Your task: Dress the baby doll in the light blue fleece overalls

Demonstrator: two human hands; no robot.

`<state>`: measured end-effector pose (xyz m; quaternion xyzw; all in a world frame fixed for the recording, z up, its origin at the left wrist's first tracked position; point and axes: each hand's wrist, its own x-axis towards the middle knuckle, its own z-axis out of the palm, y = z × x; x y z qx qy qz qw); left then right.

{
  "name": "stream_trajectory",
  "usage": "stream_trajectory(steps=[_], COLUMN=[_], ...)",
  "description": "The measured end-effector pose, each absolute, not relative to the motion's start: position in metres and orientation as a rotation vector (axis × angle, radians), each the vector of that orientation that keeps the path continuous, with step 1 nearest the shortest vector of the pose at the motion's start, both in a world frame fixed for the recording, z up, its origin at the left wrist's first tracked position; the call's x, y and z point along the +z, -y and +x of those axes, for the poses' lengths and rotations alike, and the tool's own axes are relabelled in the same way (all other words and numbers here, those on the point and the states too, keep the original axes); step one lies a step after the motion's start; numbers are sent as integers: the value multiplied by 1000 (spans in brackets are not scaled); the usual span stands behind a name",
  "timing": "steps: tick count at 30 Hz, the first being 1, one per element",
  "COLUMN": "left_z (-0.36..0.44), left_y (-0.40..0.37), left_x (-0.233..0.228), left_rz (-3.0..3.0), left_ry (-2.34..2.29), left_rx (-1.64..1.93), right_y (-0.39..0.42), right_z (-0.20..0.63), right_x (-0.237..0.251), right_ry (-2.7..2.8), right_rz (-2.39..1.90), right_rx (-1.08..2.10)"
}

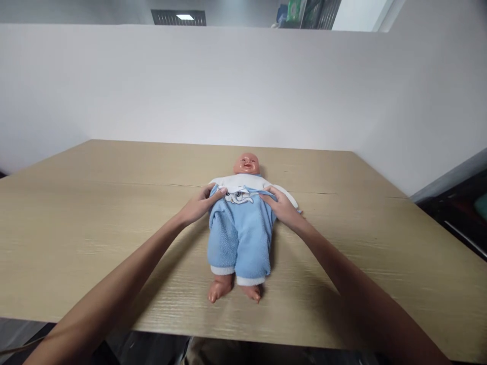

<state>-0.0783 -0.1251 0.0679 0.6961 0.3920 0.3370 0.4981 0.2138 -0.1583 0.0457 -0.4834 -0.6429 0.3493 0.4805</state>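
Observation:
A baby doll (247, 163) lies on its back, its head away from me and its bare feet toward me. It wears a white top (240, 181) and light blue fleece overalls (240, 238) with white cuffs and an animal face on the chest. My left hand (206, 201) pinches the upper edge of the overalls on the left side. On the right side, my right hand (280, 204) grips the same blue edge between thumb and fingers. The doll's right-side sleeve sticks out past my right hand; its other arm is mostly hidden.
The doll rests on a wide wooden table (114, 213) with a seam running across it. A white wall (228, 86) stands behind the far edge. Dark objects (456, 213) are beyond the table's right side.

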Motion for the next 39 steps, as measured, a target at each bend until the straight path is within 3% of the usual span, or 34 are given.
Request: stream_trajectory(steps=[6,17,28,39], left_z=[-98,-94,-89,-102], left_y=[122,135,112,109], left_x=[38,0,54,-4], left_rz=[1718,1242,1583,1547], left_ry=[-918,-777,-712,-926], left_rx=[692,819,835,875], right_y=[169,186,175,161], right_z=[223,225,225,226], right_x=[0,-20,47,-23], right_ry=[1453,1136,1768,1309], right_rz=[-1265,-1150,-1169,-1274], right_rx=[847,1221,775,984])
